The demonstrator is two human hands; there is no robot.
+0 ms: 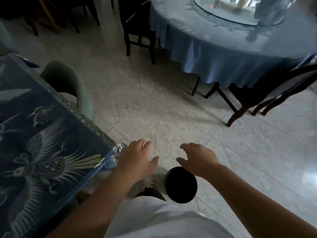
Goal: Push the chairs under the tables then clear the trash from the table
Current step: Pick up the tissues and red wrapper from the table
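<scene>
Both arms reach out over the floor (171, 121). Left hand (137, 160) and right hand (197, 158) are empty, fingers (184, 146) spread apart. A black round bin (181, 186) stands just under the right hand, so that hand is nearer. The green chair (68, 83) sits ahead on the left, tucked beside the blue patterned tabletop (42, 134). Dark wooden chairs (274, 93) stand at the far round table with its blue cloth (214, 54). Any trash there is too blurry to tell.
</scene>
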